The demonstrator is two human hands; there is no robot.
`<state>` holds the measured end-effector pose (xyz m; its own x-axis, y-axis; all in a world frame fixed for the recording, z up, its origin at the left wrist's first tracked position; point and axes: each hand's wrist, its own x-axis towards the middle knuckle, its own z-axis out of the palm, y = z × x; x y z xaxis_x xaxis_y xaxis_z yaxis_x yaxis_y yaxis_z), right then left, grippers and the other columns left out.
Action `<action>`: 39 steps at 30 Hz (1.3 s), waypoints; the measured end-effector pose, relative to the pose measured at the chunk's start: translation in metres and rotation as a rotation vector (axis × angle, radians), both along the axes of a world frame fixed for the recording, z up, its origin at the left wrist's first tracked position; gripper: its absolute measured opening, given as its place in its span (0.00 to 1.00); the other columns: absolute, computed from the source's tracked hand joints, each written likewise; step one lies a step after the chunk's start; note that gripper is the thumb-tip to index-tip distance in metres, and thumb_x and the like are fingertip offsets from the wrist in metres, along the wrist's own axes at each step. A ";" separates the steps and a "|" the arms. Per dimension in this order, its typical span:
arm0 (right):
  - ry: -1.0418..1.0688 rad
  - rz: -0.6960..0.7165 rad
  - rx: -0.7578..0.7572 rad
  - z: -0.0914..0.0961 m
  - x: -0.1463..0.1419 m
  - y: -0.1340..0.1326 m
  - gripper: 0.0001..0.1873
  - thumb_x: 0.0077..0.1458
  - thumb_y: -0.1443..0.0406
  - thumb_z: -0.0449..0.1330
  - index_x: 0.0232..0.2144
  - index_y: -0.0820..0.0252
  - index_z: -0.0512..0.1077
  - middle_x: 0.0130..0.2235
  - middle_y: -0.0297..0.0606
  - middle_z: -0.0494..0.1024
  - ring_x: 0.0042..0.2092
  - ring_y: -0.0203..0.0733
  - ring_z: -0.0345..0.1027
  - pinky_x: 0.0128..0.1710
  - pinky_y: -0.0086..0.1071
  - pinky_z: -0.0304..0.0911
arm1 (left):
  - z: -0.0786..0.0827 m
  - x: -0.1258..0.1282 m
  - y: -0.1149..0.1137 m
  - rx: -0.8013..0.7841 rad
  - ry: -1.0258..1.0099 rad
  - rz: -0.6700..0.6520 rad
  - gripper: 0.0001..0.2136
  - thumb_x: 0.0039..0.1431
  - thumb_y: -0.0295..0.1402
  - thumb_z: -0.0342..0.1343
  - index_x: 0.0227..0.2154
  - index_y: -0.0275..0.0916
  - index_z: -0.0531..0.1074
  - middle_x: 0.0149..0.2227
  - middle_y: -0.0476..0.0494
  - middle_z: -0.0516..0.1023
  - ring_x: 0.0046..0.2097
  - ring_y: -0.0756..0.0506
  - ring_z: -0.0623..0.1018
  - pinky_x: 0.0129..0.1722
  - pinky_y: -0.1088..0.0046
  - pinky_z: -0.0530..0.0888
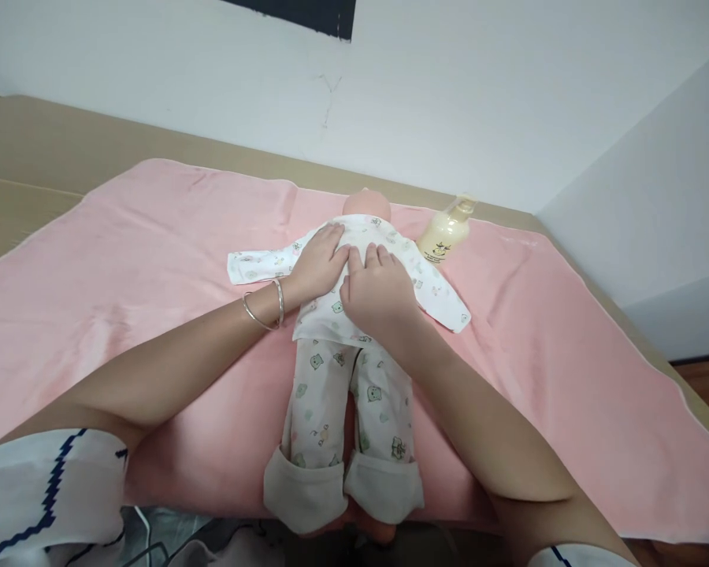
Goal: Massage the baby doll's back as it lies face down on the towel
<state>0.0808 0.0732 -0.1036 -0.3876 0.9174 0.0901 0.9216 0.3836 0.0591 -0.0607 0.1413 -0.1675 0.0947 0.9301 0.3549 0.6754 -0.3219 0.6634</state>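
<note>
Left hand (pixel 320 264) and right hand (pixel 383 287) laid flat on printed shirt (pixel 358 230) of doll (pixel 366 206), grip released on both, pink cloth (pixel 543 346) beneath, yellow bottle (pixel 446 236) beside sleeve (pixel 446 303)

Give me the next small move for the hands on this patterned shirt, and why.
Probably slide the right hand gently down the shirt toward its hem: that hand and the left hand both rest on the cloth, and the hem lies below them, over the trousers.

Left hand (pixel 320 261) palm-down, right hand (pixel 381 293) likewise
</note>
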 end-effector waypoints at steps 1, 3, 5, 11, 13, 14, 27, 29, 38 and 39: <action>0.015 0.026 0.005 0.000 -0.001 0.000 0.33 0.70 0.65 0.45 0.72 0.76 0.59 0.71 0.65 0.57 0.74 0.66 0.52 0.75 0.54 0.50 | 0.001 0.000 0.000 0.004 0.024 0.008 0.28 0.69 0.38 0.42 0.67 0.29 0.66 0.72 0.30 0.65 0.75 0.37 0.63 0.78 0.50 0.57; 0.105 0.049 0.008 -0.002 0.002 0.008 0.32 0.69 0.66 0.44 0.69 0.76 0.64 0.70 0.60 0.61 0.74 0.60 0.54 0.76 0.50 0.51 | 0.005 0.003 -0.006 0.008 0.085 0.023 0.27 0.70 0.36 0.41 0.66 0.28 0.66 0.71 0.28 0.67 0.74 0.36 0.65 0.78 0.49 0.58; 0.228 0.001 -0.007 -0.005 0.008 0.022 0.32 0.69 0.66 0.42 0.69 0.75 0.65 0.71 0.55 0.61 0.75 0.54 0.53 0.77 0.47 0.51 | 0.012 0.010 -0.020 0.016 0.150 0.030 0.26 0.69 0.35 0.42 0.64 0.26 0.68 0.70 0.27 0.68 0.74 0.35 0.65 0.78 0.47 0.59; 0.342 -0.172 -0.099 -0.012 0.024 0.052 0.38 0.72 0.59 0.43 0.74 0.81 0.51 0.75 0.57 0.50 0.77 0.57 0.43 0.79 0.50 0.43 | 0.024 0.024 -0.044 0.089 0.185 -0.065 0.20 0.68 0.28 0.42 0.52 0.28 0.76 0.66 0.27 0.72 0.71 0.36 0.69 0.76 0.53 0.64; 0.318 -0.143 -0.069 -0.011 0.025 0.050 0.35 0.72 0.59 0.43 0.72 0.80 0.56 0.72 0.59 0.57 0.75 0.58 0.51 0.76 0.50 0.48 | 0.023 0.021 -0.039 0.069 0.126 -0.074 0.20 0.68 0.30 0.44 0.53 0.31 0.76 0.68 0.30 0.71 0.73 0.36 0.67 0.76 0.51 0.64; 0.299 -0.131 -0.046 -0.010 0.024 0.047 0.34 0.72 0.59 0.43 0.70 0.80 0.60 0.69 0.60 0.62 0.72 0.59 0.56 0.74 0.50 0.53 | 0.023 0.018 -0.034 0.052 0.100 -0.078 0.20 0.68 0.32 0.44 0.55 0.33 0.76 0.69 0.33 0.70 0.74 0.37 0.66 0.77 0.50 0.63; 0.058 -0.094 0.016 0.008 0.009 0.015 0.25 0.72 0.62 0.43 0.51 0.73 0.75 0.50 0.58 0.78 0.57 0.54 0.72 0.56 0.41 0.70 | -0.003 0.003 0.002 0.035 0.086 -0.036 0.29 0.71 0.42 0.43 0.68 0.31 0.64 0.73 0.31 0.63 0.77 0.36 0.59 0.79 0.50 0.55; 0.124 -0.082 -0.024 0.005 0.013 0.024 0.27 0.73 0.61 0.43 0.55 0.74 0.74 0.55 0.59 0.75 0.63 0.55 0.68 0.62 0.43 0.67 | -0.004 0.005 0.001 0.032 0.093 -0.017 0.29 0.70 0.41 0.43 0.68 0.29 0.64 0.73 0.30 0.63 0.76 0.36 0.60 0.79 0.50 0.54; 0.222 -0.144 -0.150 0.002 0.021 0.069 0.34 0.74 0.53 0.39 0.60 0.73 0.72 0.61 0.61 0.73 0.64 0.60 0.69 0.63 0.48 0.64 | 0.017 0.013 -0.006 0.038 0.113 0.038 0.18 0.65 0.35 0.44 0.40 0.36 0.80 0.49 0.35 0.84 0.56 0.37 0.80 0.66 0.51 0.74; 0.209 -0.154 -0.155 0.004 0.020 0.071 0.34 0.74 0.52 0.39 0.59 0.72 0.73 0.59 0.60 0.75 0.62 0.60 0.71 0.62 0.48 0.65 | 0.021 0.014 -0.006 0.018 0.123 0.055 0.17 0.65 0.35 0.44 0.35 0.37 0.79 0.44 0.35 0.85 0.50 0.37 0.81 0.60 0.53 0.78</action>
